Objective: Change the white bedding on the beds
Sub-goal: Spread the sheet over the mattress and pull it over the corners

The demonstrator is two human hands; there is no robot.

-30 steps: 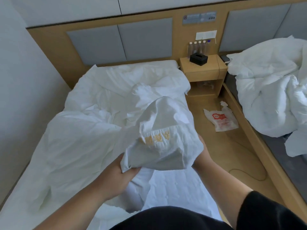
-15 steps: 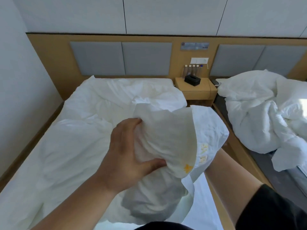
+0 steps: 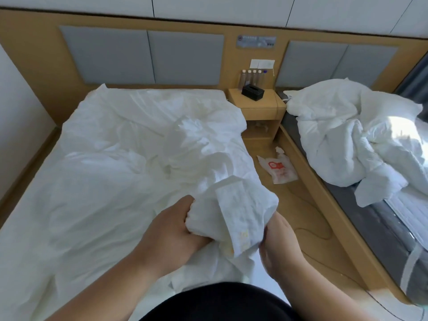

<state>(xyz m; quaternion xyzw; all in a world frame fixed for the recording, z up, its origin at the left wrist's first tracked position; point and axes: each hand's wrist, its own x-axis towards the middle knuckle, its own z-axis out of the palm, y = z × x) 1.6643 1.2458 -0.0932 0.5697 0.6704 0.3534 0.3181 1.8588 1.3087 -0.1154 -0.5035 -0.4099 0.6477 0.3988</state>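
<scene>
With our left hand point(image 3: 171, 230) holding a bunched grip on the white cover point(image 3: 234, 212) at the foot edge of the bed point(image 3: 92, 158) and our right hand point(image 3: 281, 244) gripping beside it, uneven pulling could snag the fabric.

Crumpled matt white cloth sheet point(image 3: 143, 144), smooth pale wood nightstand point(image 3: 259, 107), glossy plastic bag point(image 3: 278, 169).
</scene>
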